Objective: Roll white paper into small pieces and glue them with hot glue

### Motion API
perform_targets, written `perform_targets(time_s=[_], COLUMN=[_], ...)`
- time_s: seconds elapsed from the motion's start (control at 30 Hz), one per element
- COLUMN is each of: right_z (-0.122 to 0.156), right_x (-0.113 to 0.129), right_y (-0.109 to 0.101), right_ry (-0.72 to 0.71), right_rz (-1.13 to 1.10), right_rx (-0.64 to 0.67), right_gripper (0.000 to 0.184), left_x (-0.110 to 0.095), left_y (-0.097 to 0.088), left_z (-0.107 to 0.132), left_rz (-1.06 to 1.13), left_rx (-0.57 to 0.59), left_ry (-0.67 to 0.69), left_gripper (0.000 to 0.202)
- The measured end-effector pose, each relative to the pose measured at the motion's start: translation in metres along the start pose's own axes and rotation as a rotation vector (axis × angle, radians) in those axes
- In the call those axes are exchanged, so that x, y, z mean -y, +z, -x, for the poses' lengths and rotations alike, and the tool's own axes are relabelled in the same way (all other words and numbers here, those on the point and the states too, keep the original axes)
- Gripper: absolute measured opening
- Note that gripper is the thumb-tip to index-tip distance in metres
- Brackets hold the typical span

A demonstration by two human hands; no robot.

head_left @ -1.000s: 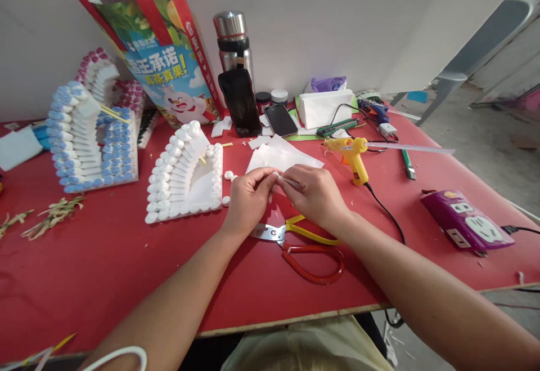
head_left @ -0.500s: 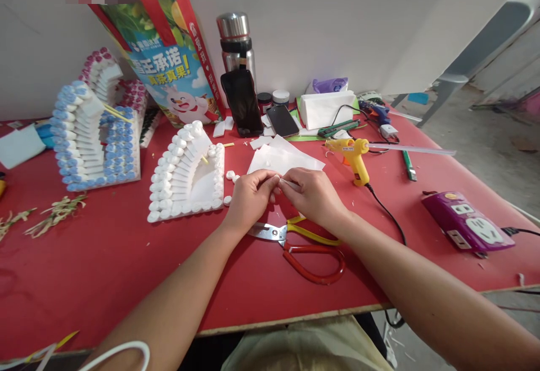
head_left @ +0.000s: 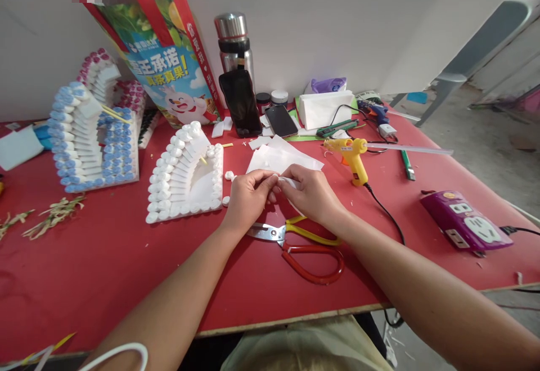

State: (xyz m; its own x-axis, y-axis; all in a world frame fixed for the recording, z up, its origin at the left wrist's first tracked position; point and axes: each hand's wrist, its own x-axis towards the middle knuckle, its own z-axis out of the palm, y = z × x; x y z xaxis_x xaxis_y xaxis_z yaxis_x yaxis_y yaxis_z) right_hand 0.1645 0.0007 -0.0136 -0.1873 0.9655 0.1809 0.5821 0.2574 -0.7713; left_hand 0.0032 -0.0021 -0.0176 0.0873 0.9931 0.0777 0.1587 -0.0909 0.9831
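Observation:
My left hand (head_left: 253, 192) and my right hand (head_left: 310, 190) meet fingertip to fingertip over the red table. Pinched between them is a white strip (head_left: 291, 183), with a small pale end at the left fingertips; its material is hard to tell. Just beyond the hands lie white sheets (head_left: 287, 156). Small white rolls (head_left: 229, 175) sit beside my left hand. To the left stands a white stepped model (head_left: 185, 177) edged with such rolls. Scissors (head_left: 274, 233) with one red and one yellow handle lie below my hands.
A yellow glue gun (head_left: 356, 160) and a purple power strip (head_left: 468, 222) with cords occupy the right. Behind are a phone (head_left: 240, 103), a steel flask (head_left: 232, 27), a shopping bag (head_left: 169, 61) and a tissue pack (head_left: 327, 106). A blue-and-white model (head_left: 78, 140) stands far left.
The fingers have shifted slightly against each other, and more of the white strip shows below my right hand. The whole view has moved a little; other things stay put.

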Motion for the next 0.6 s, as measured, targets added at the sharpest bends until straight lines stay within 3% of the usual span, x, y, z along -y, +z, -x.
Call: perform_targets(time_s=[0.6], right_z=[0.0009], right_x=[0.0022], right_y=[0.0], right_ry=[0.016], right_rz=[0.067], right_rx=[0.019], right_gripper=[0.017], left_x=[0.0018], left_y=[-0.002], left_z=[-0.0004], left_rz=[-0.104], left_rx=[0.0], left_ry=[0.041], left_gripper=[0.024])
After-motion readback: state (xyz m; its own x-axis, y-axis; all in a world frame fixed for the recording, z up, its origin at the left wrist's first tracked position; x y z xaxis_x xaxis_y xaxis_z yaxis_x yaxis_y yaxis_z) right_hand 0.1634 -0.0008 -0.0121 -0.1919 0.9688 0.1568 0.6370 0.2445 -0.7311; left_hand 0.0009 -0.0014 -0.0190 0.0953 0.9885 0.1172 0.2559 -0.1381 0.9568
